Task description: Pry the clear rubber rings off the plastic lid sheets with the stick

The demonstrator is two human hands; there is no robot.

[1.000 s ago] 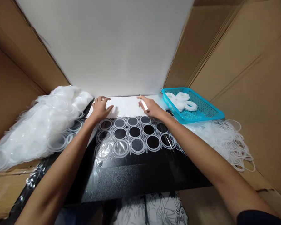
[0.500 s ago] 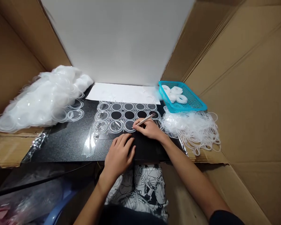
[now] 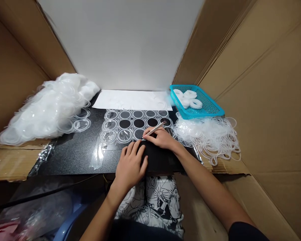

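A clear sheet of ring-shaped pieces (image 3: 125, 129) lies in rows on the black tabletop (image 3: 75, 154). My right hand (image 3: 159, 136) is closed round a slim white pen-like tool (image 3: 154, 129), whose lower tip meets the front row of rings near its middle. What kind of tip it has is too small to make out. My left hand (image 3: 131, 164) rests palm down just in front of the sheet, fingers stretched out and holding nothing, fingertips close to the front row.
A large heap of clear round discs (image 3: 50, 107) stands at the left. Loose thin rings (image 3: 210, 137) pile up at the right, beside a turquoise basket (image 3: 213, 108) holding several white ring stacks (image 3: 195, 103). White paper (image 3: 132, 98) lies behind the sheet; cardboard walls (image 3: 266, 83) flank the table.
The view has shifted slightly. My left hand has moved a little, its fingers still stretched out. My right hand keeps the tool at nearly the same ring.
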